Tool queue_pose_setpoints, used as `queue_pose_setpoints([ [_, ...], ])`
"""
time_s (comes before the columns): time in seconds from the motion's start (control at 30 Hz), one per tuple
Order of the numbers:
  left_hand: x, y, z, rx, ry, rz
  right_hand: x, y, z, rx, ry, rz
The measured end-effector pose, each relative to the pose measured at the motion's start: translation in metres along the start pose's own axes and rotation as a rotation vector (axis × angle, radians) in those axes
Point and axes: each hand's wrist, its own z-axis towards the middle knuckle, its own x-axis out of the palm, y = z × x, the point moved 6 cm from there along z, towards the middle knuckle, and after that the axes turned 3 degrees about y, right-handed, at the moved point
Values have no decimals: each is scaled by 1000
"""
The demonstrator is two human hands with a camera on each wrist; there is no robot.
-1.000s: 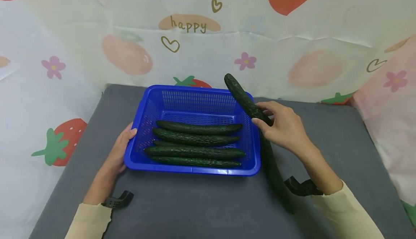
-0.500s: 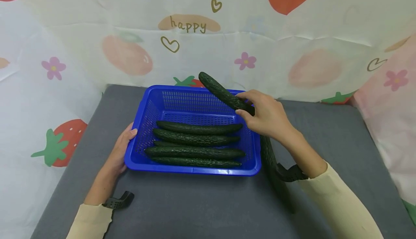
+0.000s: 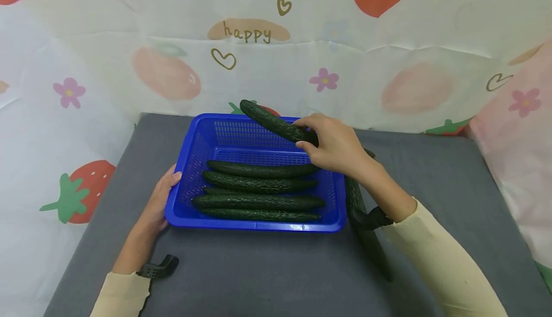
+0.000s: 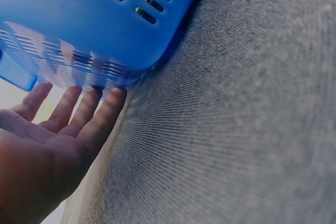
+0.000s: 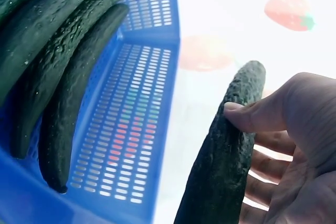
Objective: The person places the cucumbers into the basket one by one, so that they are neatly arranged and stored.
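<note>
In the head view, my right hand [image 3: 334, 144] holds a dark green cucumber [image 3: 276, 124] above the right back part of a blue plastic basket [image 3: 254, 227]. In the right wrist view the thumb lies on one side of this cucumber [image 5: 218, 171], with the fingers on the other. Several cucumbers [image 3: 258, 202] lie side by side across the basket's front half. At the basket's left side is my left hand [image 3: 161, 195], its thumb at the rim. The left wrist view shows its nearly straight fingers [image 4: 97, 121] touching the outer wall.
Another cucumber [image 3: 375, 250] lies on the grey tabletop [image 3: 258, 274] just right of the basket, partly hidden by the right forearm. A printed cloth [image 3: 366, 58] hangs behind the table and along its sides.
My right hand has carried the cucumber leftward from the basket's right edge to over its inside. The left hand and the basket stay in place.
</note>
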Motion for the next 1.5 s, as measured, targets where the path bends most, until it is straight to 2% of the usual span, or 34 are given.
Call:
queue_pose_setpoints([
  [0.4,-2,-2,0,24,5,-4,7,20,21,-52,34,-14],
  [0.57,2,3,0,8,18,0,17,22,24,-28,66,-33],
  [0.67,3,5,-1,1,6,2,23,25,27,-29,76,-51],
  [1.3,-3,-1,0,-6,-42,-6,35,45,55,-77,111,-97],
  [1.5,0,-1,-1,-4,-31,-20,42,43,56,-46,139,-124],
])
